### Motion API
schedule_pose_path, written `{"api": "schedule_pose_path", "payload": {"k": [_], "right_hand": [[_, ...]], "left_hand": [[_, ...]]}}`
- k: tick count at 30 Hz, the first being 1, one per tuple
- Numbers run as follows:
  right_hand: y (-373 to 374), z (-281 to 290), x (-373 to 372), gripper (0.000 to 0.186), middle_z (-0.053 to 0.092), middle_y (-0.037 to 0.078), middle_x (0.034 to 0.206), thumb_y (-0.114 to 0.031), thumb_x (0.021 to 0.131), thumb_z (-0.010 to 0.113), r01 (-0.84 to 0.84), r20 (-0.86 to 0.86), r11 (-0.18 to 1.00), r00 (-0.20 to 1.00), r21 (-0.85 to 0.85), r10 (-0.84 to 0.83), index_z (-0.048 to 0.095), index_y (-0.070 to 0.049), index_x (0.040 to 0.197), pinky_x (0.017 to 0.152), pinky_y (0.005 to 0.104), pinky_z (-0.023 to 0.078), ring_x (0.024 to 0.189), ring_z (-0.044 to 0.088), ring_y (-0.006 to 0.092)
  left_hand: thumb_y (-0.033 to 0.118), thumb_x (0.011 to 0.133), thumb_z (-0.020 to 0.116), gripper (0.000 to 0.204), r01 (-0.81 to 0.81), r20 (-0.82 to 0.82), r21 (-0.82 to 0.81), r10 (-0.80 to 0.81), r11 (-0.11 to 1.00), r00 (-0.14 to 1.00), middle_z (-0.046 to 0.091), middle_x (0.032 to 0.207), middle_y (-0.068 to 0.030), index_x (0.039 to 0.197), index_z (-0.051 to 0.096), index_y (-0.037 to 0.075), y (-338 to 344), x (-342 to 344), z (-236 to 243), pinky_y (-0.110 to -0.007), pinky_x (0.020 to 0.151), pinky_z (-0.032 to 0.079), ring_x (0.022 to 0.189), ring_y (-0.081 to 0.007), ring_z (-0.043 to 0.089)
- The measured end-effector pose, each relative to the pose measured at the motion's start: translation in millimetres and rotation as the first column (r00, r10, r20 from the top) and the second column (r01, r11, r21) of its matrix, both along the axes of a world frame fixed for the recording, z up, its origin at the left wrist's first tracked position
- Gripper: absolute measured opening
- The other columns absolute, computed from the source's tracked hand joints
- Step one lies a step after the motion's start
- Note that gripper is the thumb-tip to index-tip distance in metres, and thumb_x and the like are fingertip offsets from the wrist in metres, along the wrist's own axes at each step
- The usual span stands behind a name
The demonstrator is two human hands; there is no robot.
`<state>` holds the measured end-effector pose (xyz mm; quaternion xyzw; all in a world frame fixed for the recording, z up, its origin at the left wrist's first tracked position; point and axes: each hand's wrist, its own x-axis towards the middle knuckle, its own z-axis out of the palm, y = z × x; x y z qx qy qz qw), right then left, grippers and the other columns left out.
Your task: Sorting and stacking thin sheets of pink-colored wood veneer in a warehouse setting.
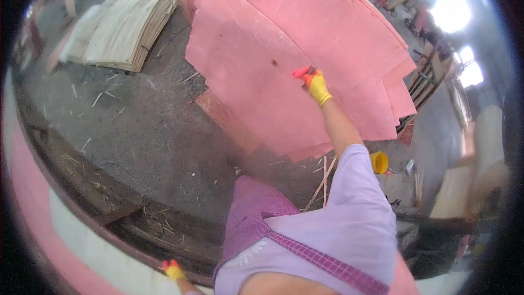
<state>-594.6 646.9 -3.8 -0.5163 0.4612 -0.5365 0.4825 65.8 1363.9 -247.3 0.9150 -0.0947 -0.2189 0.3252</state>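
A stack of pale sheets (123, 24) lies on the grey floor (164, 136) near scattered slivers (97, 99); a yellow container (379, 162) sits farther right.

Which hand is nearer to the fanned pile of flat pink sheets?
Right. The right hand is over the fanned pink pile; the left hand is apart from it, near the picture's lower edge.

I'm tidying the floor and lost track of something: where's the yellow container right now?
In the head view, the yellow container is right of centre, just right of the lilac sleeve and below the pink sheets.
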Motion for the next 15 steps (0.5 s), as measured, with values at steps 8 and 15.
{"api": "schedule_pose_path", "payload": {"k": [8, 15], "right_hand": [[-103.0, -14.8, -77.5, 0.015, 0.067, 0.013, 0.085, 0.006, 0.069, 0.051, 0.190, -0.030, 0.979, 0.982, 0.079, -0.188, 0.064, 0.000, 0.073, 0.076, 0.0300, 0.047, 0.081, 0.061, 0.0185], [-113.1, -3.0, -8.6, 0.033, 0.064, 0.006, 0.085, -0.014, 0.079, 0.062, 0.138, -0.448, 0.979, 0.892, 0.150, -0.057, 0.059, -0.003, 0.110, 0.073, 0.0308, 0.047, 0.078, 0.059, 0.0174]], "left_hand": [[0.001, 0.082, 0.058, 0.048, 0.171, -0.254, -0.220, -0.225, 0.960, 0.941, 0.051, 0.123, -0.0105, 0.128, 0.044, -0.002, -264.8, -4.4, 68.9, -0.030, 0.094, 0.037, 0.107, -0.0189, 0.048], [0.004, 0.082, 0.061, 0.049, 0.484, -0.191, -0.210, -0.521, 0.850, 0.832, 0.050, 0.126, -0.0132, 0.127, 0.045, -0.002, -461.4, -61.1, 92.1, -0.032, 0.098, 0.036, 0.116, -0.0224, 0.047]]}}
